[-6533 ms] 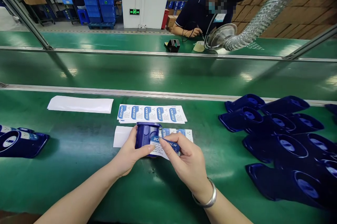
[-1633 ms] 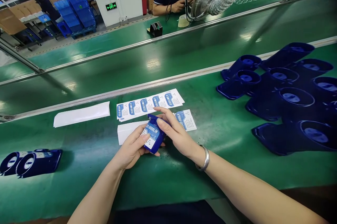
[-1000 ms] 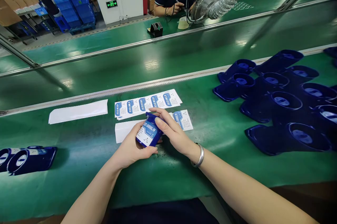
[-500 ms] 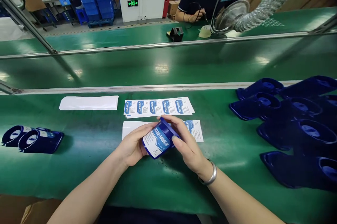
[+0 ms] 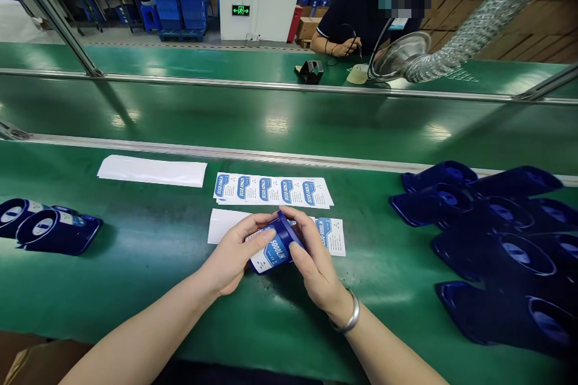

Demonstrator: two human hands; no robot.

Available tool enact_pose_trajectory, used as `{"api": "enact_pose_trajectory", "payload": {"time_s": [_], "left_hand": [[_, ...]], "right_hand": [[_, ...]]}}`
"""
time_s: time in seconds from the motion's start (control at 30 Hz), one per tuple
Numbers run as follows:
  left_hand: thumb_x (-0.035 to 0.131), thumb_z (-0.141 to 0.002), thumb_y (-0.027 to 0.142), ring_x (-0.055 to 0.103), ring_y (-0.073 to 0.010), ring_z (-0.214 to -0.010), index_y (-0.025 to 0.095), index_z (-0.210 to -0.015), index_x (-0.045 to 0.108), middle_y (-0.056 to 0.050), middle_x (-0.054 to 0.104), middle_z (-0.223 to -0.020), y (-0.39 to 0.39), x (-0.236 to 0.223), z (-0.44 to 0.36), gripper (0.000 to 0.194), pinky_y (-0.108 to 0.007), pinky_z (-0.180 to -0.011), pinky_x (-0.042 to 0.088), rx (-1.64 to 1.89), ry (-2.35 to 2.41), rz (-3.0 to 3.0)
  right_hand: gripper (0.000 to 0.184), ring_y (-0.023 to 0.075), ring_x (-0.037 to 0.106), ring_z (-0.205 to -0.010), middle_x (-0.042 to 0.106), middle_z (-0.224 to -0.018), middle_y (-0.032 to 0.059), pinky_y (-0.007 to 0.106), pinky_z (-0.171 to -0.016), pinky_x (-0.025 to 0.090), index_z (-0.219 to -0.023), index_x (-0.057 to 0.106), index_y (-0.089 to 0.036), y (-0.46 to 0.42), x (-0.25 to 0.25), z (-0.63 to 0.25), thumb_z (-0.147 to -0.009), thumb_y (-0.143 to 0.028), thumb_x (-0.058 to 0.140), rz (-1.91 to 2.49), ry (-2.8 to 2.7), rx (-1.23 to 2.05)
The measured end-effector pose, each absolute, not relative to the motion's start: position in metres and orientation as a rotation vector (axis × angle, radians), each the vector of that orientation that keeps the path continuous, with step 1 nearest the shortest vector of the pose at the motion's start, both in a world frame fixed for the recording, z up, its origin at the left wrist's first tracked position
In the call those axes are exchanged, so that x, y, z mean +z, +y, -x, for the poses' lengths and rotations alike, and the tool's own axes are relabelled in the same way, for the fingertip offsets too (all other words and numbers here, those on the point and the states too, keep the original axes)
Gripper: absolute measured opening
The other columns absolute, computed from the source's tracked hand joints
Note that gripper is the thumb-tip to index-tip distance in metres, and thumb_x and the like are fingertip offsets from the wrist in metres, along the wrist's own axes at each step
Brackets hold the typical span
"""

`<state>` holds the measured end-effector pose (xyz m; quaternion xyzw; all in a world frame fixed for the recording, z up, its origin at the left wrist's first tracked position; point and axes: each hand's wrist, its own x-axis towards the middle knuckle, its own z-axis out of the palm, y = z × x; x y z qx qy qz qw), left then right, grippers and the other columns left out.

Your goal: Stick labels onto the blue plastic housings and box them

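Both my hands hold a dark blue plastic housing (image 5: 285, 235) with a blue-and-white label (image 5: 266, 255) on its curved side. My left hand (image 5: 230, 255) wraps the label side, its thumb lying flat across the label and covering part of the print. Round the flanged end closes my right hand (image 5: 316, 267), with a metal bangle at the wrist. Just behind the hands lies a partly used label sheet (image 5: 332, 235), partly hidden by them. Beyond it are stacked label sheets (image 5: 273, 190) with a row of several labels.
White backing paper (image 5: 151, 170) lies at the back left. Two labelled blue housings (image 5: 58, 231) stand at the left, several more (image 5: 501, 258) at the right. A metal rail (image 5: 271, 85) crosses behind. Across the bench a person (image 5: 347, 17) works beside a flexible duct (image 5: 487, 17).
My left thumb has moved onto the label and now presses over part of it. The view has tilted slightly; both hands still hold the housing.
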<state>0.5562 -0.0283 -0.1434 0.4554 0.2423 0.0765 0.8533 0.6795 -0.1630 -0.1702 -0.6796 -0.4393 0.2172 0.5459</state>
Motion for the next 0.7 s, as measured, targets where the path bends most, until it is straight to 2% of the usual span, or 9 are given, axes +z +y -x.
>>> {"api": "enact_pose_trajectory", "payload": {"time_s": [0.1, 0.2, 0.33, 0.43, 0.53, 0.6, 0.7], "left_hand": [[0.082, -0.082, 0.037, 0.050, -0.0253, -0.135, 0.026, -0.137, 0.060, -0.007, 0.056, -0.144, -0.030, -0.142, -0.556, 0.060, -0.036, -0.113, 0.040, 0.197, 0.443, -1.268], [0.083, -0.080, 0.034, 0.050, -0.0272, -0.135, 0.024, -0.145, 0.052, -0.009, 0.052, -0.147, -0.032, -0.141, -0.554, 0.073, -0.039, -0.113, 0.041, 0.198, 0.442, -1.504], [0.085, -0.077, 0.035, 0.049, -0.0305, -0.134, 0.025, -0.148, 0.051, -0.011, 0.052, -0.147, -0.030, -0.141, -0.552, 0.079, -0.043, -0.114, 0.039, 0.222, 0.443, -1.609], [0.082, -0.081, 0.042, 0.055, -0.0279, -0.128, 0.025, -0.137, 0.062, -0.009, 0.060, -0.138, -0.026, -0.140, -0.553, 0.062, -0.038, -0.107, 0.044, 0.198, 0.446, -1.309], [0.077, -0.086, 0.043, 0.064, -0.0197, -0.104, 0.020, -0.113, 0.072, -0.008, 0.069, -0.114, -0.023, -0.141, -0.556, 0.036, -0.030, -0.090, 0.051, 0.186, 0.524, -0.910], [0.081, -0.084, 0.037, 0.065, -0.0161, -0.093, 0.017, -0.104, 0.073, -0.006, 0.070, -0.104, -0.022, -0.142, -0.557, 0.029, -0.027, -0.084, 0.052, 0.158, 0.577, -0.771], [0.083, -0.081, 0.033, 0.066, -0.0162, -0.090, 0.015, -0.102, 0.072, -0.007, 0.069, -0.102, -0.022, -0.145, -0.559, 0.029, -0.028, -0.083, 0.053, 0.116, 0.592, -0.666]], "right_hand": [[0.055, 0.0054, 0.044, -0.141, 0.043, -0.150, 0.0015, 0.022, -0.124, 0.041, -0.147, 0.040, -0.028, -0.162, -0.171, -0.678, -0.097, -0.051, 0.038, 1.610, -0.931, 0.565], [0.057, 0.0059, 0.044, -0.141, 0.043, -0.151, 0.0015, 0.023, -0.125, 0.041, -0.147, 0.039, -0.027, -0.161, -0.171, -0.679, -0.097, -0.053, 0.039, 1.614, -0.869, 0.609], [0.056, 0.0050, 0.044, -0.142, 0.043, -0.151, 0.0006, 0.020, -0.123, 0.042, -0.146, 0.041, -0.028, -0.161, -0.169, -0.682, -0.096, -0.052, 0.041, 1.613, -0.907, 0.593], [0.051, 0.0025, 0.047, -0.138, 0.045, -0.147, -0.0013, 0.016, -0.120, 0.042, -0.145, 0.040, -0.032, -0.162, -0.166, -0.681, -0.097, -0.048, 0.041, 1.585, -1.007, 0.530], [0.052, 0.0042, 0.048, -0.135, 0.046, -0.143, 0.0002, 0.019, -0.121, 0.041, -0.144, 0.041, -0.032, -0.161, -0.162, -0.678, -0.095, -0.048, 0.045, 1.541, -1.196, 0.416], [0.053, 0.0062, 0.047, -0.134, 0.047, -0.141, 0.0023, 0.022, -0.120, 0.042, -0.143, 0.041, -0.030, -0.161, -0.160, -0.677, -0.094, -0.048, 0.047, 1.531, -1.293, 0.349], [0.052, 0.0081, 0.047, -0.133, 0.048, -0.138, 0.0045, 0.024, -0.117, 0.043, -0.142, 0.041, -0.027, -0.160, -0.158, -0.676, -0.094, -0.047, 0.045, 1.534, -1.335, 0.305]]}}
